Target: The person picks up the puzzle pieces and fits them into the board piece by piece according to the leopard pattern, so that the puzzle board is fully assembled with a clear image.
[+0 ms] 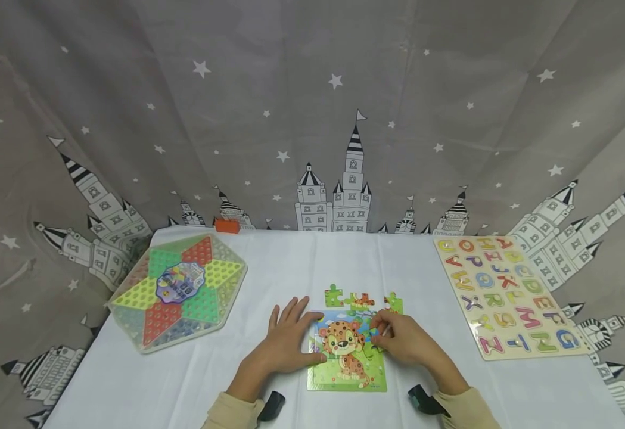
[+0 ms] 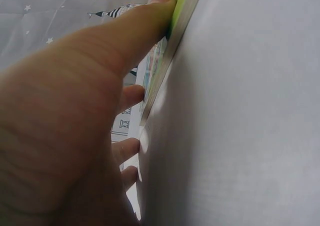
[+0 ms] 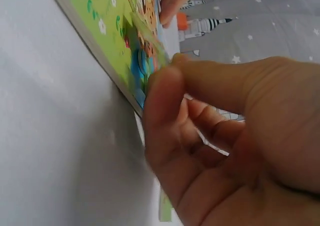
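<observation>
Nearest the camera, the right hand (image 1: 406, 341) pinched a puzzle piece (image 3: 150, 38) between thumb and finger, tilted above the right part of the leopard puzzle (image 1: 339, 381), which lay flat on the counter (image 1: 291, 262). The left hand (image 1: 284, 345) grasped nothing, fingers spread, thumb on the puzzle's left border. The piece looked light, thin and stiff (its tabs perhaps bendable), probably best held by its edges. Loose pieces (image 1: 334, 295) crowded the puzzle's far edge; the star game board (image 1: 218, 298) and alphabet board (image 1: 497, 310) lay well apart, seemingly leaving sideways room.
</observation>
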Motion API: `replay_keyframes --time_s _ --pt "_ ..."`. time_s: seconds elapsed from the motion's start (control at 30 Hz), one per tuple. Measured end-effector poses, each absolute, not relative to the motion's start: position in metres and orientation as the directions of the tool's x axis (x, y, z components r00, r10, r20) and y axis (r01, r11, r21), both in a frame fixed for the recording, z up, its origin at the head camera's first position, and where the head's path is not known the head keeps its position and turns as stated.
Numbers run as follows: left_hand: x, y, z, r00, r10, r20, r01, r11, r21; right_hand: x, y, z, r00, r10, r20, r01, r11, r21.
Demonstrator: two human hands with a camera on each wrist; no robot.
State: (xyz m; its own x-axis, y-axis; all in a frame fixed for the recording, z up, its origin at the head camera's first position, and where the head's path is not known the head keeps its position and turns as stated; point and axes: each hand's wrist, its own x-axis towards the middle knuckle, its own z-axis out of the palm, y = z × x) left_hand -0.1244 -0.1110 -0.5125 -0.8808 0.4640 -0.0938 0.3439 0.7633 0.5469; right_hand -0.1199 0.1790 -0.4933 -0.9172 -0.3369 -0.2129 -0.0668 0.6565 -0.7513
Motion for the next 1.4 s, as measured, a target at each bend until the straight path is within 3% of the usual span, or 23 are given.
replay_keyframes --time_s 0.2,0.4,0.9,1.03,1.27,1.4 --pt "-0.125 -0.111 -0.514 -0.883 0.460 -0.095 0.341 0.767 0.543 -0.118 0.174 -0.494 -0.918 -0.301 -0.259 0.030 0.597 -0.802" --pt "-0.125 -0.111 -0.514 -0.882 0.460 -0.104 0.335 0.766 0.549 -0.112 0.160 -0.496 -0.954 -0.170 -0.248 0.065 0.690 -0.721" --pt "-0.125 -0.113 -0.514 -0.884 0.458 -0.095 0.337 0.764 0.550 -0.107 0.144 -0.495 -0.985 -0.137 -0.101 -0.068 0.859 -0.508" --pt "-0.126 -0.112 -0.515 -0.884 0.459 -0.092 0.337 0.761 0.554 -0.110 0.146 -0.494 -0.985 -0.140 -0.099 -0.068 0.850 -0.522" --pt "-0.126 -0.111 -0.516 -0.881 0.464 -0.095 0.341 0.762 0.551 -0.135 0.153 -0.489 -0.985 -0.156 -0.079 -0.067 0.755 -0.652" --pt "-0.125 -0.111 -0.515 -0.884 0.457 -0.096 0.337 0.768 0.545 -0.164 0.145 -0.480 -0.966 -0.253 -0.060 -0.157 0.752 -0.640"
